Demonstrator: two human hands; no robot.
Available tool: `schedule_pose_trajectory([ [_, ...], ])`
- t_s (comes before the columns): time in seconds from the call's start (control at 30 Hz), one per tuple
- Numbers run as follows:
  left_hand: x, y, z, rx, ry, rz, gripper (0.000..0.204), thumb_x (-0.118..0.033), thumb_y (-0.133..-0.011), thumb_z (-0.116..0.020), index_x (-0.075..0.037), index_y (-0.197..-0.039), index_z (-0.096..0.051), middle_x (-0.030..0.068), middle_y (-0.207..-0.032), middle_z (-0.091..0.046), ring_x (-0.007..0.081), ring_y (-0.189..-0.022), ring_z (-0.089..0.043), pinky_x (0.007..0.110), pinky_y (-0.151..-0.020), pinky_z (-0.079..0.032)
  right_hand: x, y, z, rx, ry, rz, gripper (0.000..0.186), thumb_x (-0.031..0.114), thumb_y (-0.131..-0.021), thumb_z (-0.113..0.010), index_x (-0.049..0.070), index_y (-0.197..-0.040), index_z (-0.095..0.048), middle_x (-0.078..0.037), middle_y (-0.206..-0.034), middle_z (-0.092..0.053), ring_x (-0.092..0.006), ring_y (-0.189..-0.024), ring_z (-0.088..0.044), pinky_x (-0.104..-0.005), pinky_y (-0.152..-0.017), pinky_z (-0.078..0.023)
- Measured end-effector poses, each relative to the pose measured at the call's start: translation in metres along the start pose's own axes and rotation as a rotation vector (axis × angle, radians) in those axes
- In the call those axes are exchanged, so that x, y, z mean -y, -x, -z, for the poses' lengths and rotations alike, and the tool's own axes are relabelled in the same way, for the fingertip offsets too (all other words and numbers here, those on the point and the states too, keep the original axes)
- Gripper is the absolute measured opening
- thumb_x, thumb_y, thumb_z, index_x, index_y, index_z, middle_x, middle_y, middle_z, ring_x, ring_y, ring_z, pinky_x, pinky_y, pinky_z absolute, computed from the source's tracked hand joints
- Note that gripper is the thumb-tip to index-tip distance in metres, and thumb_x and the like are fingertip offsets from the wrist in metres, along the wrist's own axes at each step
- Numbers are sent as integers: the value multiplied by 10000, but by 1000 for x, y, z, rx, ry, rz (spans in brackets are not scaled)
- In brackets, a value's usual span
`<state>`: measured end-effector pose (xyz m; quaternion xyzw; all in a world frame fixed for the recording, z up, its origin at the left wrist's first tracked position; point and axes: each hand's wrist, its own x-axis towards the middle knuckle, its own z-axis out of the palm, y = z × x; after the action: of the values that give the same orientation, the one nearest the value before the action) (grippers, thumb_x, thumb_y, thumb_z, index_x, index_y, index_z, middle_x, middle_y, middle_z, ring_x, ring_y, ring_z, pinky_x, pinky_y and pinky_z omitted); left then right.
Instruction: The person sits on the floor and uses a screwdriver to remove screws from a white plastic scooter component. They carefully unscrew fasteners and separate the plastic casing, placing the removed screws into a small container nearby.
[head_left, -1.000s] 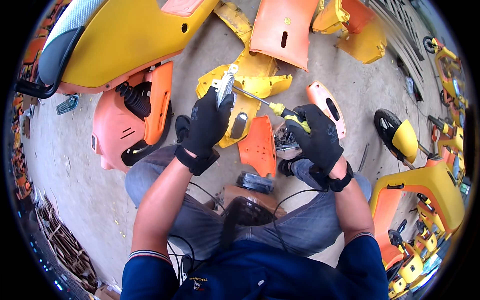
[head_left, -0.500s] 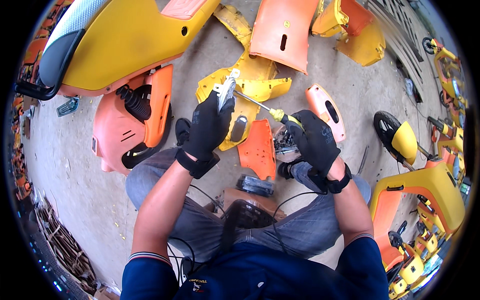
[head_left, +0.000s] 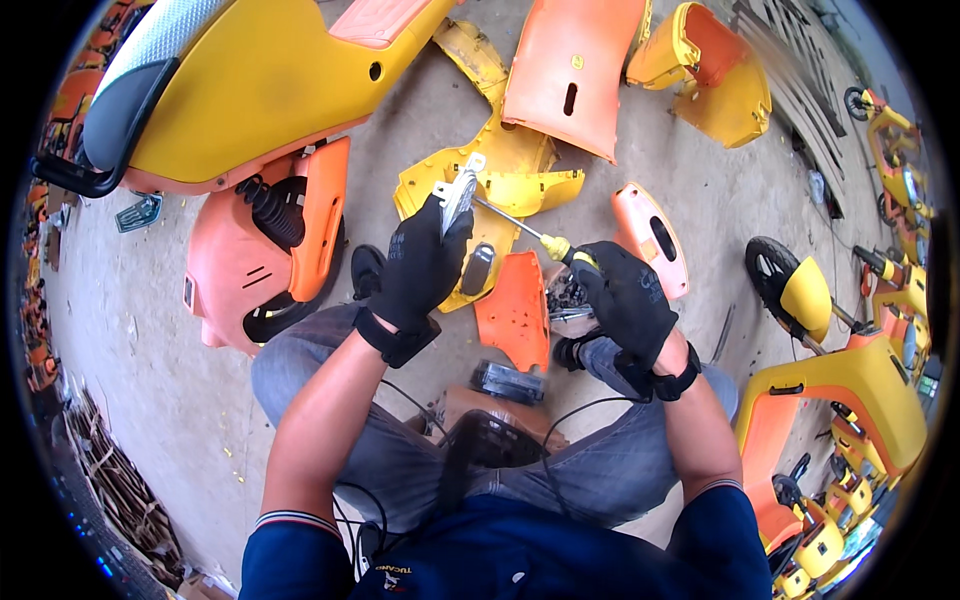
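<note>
Both my hands wear black gloves. My left hand point(head_left: 425, 255) is closed around a small clear-and-white plastic piece that looks like a lamp point(head_left: 459, 195), its tabbed end pointing away from me. In my right hand point(head_left: 630, 300) is a screwdriver point(head_left: 556, 246) with a yellow-and-black handle. The shaft reaches left to the side of the lamp; the tip's exact contact is hidden. Beneath the hands lies a yellow body panel point(head_left: 530, 188) on the floor. An orange panel point(head_left: 514, 308) rests nearer, beside a container of small dark parts point(head_left: 568, 295).
A yellow-and-orange scooter body point(head_left: 270, 90) stands at far left. Orange point(head_left: 575, 60) and yellow point(head_left: 735, 95) panels lie ahead, and an orange slotted cover point(head_left: 650, 240) sits right. More scooters point(head_left: 840, 390) line the right side. A black box point(head_left: 508, 382) lies between my legs.
My right hand and the screwdriver have come slightly nearer to me. The left hand keeps its hold on the lamp. The whole view has shifted a little.
</note>
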<state>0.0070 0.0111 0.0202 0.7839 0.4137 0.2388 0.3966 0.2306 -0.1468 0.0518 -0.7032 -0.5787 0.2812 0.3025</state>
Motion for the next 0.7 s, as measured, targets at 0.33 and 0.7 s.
schedule_pose_trajectory([
  [0.33,-6,-1,2,6,-2,35,235,-179,-946,-631,-3,-1101,-639,173,-901,-721,310,-770,-698,383,-666,-516,13,-2,5,-137,141,79,304,89,-804,-766,33,-1060,-611,-144,-939,-633,-310,-850,-644,-375,-746,-503],
  [0.7,-5,0,3,4,-13,-60,222,-148,-941,-619,12,-1094,-628,188,-881,-709,343,-773,-687,398,-669,-513,10,-3,11,117,-353,-233,255,186,-901,-693,16,-1070,-605,-126,-927,-661,-190,-829,-645,-323,-726,-499],
])
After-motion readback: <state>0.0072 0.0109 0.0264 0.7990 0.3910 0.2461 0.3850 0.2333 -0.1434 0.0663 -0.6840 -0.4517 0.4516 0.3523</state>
